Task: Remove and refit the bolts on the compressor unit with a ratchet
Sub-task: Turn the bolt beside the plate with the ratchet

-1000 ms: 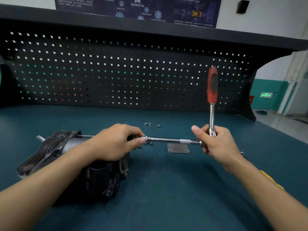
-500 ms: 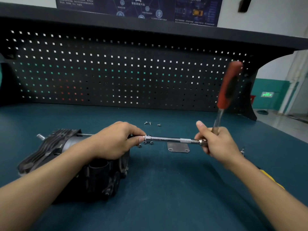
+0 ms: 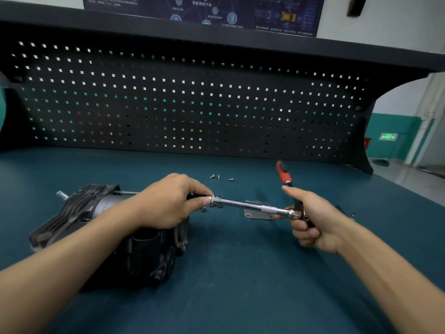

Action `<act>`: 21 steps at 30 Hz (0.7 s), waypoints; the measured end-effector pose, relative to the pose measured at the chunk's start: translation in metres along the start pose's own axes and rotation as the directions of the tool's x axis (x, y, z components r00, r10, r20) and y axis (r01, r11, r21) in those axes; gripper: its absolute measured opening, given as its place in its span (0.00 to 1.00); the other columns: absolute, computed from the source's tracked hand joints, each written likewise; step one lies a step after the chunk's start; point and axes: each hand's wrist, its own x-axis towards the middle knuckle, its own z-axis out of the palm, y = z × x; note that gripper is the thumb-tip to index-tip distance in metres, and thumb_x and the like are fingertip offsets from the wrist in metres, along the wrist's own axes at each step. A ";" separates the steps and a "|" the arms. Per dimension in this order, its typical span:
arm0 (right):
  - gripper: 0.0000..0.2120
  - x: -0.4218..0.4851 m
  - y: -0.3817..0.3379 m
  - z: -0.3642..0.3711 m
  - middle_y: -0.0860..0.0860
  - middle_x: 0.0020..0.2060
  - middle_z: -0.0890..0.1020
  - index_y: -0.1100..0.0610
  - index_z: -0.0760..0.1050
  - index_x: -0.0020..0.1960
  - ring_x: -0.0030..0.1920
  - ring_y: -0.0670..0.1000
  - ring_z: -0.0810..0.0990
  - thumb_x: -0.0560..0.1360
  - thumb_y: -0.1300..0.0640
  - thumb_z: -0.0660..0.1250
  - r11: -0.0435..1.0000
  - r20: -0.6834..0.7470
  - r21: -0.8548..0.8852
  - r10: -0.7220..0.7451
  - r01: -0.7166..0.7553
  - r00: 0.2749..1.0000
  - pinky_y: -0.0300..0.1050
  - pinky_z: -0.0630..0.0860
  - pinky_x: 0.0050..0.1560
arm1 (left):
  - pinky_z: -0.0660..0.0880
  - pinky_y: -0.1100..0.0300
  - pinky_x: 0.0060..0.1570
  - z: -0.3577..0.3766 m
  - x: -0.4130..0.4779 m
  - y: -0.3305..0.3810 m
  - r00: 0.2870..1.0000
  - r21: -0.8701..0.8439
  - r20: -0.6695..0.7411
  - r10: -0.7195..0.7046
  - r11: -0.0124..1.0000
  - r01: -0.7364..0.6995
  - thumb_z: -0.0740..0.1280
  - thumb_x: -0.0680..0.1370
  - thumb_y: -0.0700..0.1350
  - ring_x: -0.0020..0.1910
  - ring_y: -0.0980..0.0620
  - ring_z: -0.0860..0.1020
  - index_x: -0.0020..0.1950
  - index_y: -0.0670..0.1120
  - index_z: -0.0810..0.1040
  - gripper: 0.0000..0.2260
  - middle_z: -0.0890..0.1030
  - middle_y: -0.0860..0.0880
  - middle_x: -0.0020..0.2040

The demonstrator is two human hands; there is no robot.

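The ratchet (image 3: pixel 282 173) has been swung through a good part of a stroke. A second ago its red handle stood upright above the right grip (image 3: pixel 313 220). Half a second ago it was tilted to the right, and now it is laid low, pointing away toward the pegboard (image 3: pixel 192 104) and much foreshortened. The right grip is clenched round the tool just by its head, where the bar (image 3: pixel 243 204) is joined.

The bar has been kept level and in place throughout. Its other end is pinched between thumb and fingertips of the left grip (image 3: pixel 168 201), which is held against the end of the compressor (image 3: pixel 79 208). The compressor lies at the left of the worktop (image 3: pixel 240 285) and has not been shifted.

The socket and the bolt under it are hidden by the left grip, so it cannot be told whether the bolt is being loosened or tightened. Three bolts (image 3: pixel 218 176) lie loose farther back, and a small plate (image 3: pixel 257 215) lies beneath the bar, so part of the removal is judged to be done already.

The swing is taken as one turn delivered to the present bolt. The handle will probably have to be brought back for another stroke, with the socket held square so that it is not slipped off the head.
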 end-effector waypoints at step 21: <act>0.11 0.009 0.009 -0.005 0.45 0.31 0.80 0.51 0.82 0.35 0.30 0.44 0.76 0.69 0.46 0.78 0.275 -0.019 -0.525 -0.950 0.805 0.313 0.32 0.69 0.34 | 0.72 0.55 0.41 -0.001 0.001 0.000 0.999 0.016 0.040 -0.034 0.999 0.034 0.62 0.83 0.54 0.34 0.59 0.73 0.45 0.63 0.76 0.07 0.78 0.65 0.38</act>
